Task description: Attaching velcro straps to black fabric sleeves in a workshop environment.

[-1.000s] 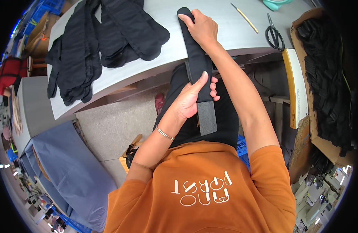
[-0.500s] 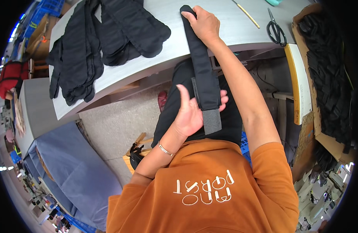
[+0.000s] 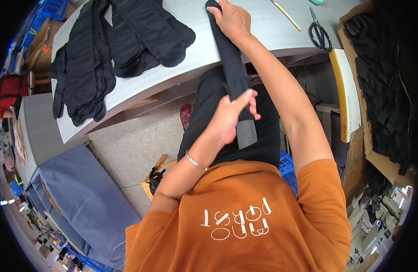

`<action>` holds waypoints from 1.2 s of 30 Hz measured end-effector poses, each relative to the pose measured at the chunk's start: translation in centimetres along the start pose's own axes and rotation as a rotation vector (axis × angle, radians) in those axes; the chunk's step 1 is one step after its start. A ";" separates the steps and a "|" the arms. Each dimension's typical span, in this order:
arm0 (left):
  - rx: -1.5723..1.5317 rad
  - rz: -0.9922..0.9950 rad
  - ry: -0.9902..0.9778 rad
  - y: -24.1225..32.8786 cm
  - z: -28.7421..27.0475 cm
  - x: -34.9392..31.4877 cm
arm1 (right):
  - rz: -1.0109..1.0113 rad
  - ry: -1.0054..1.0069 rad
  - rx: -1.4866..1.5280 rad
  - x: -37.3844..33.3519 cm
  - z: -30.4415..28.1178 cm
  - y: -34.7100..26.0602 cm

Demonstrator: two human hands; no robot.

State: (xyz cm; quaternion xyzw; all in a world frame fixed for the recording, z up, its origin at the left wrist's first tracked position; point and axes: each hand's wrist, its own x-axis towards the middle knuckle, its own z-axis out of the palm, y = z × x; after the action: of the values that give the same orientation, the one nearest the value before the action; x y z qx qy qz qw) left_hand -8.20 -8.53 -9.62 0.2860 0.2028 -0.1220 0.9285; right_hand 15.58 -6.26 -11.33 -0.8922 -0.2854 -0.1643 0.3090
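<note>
Over lap, left fingers now clasping strip

Black strap matt cloth, grey end rough; tabletop smooth; scissor blades metal; box cardboard.

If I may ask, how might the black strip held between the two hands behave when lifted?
The black strip probably flexes easily, since it looks like cloth. It is likely light, being narrow. Its grey end may be somewhat stiffer, as it extends uncurled past the left hand.

White lettering, two rows, upside down in view, on an orange shirt
</note>
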 end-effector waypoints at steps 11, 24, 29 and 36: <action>-0.423 -0.130 -0.116 1.0 -0.9 -1.2 | 0.061 -0.015 -0.006 0.4 -0.5 0.1; 0.115 0.047 0.074 -0.7 0.5 -1.6 | 0.032 -0.030 -0.043 1.1 0.2 -0.1; 0.017 -0.061 0.000 -0.5 -0.4 -2.4 | 0.057 0.002 -0.030 1.5 0.7 0.6; -0.466 -0.130 -0.188 -0.5 -1.8 -3.2 | 0.082 0.002 0.018 1.5 -0.2 0.4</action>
State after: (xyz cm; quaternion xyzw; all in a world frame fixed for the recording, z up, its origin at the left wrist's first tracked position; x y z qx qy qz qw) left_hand -11.80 -7.53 -9.82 0.0379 0.1562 -0.1576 0.9743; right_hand 16.92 -6.07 -10.65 -0.9002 -0.2499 -0.1496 0.3239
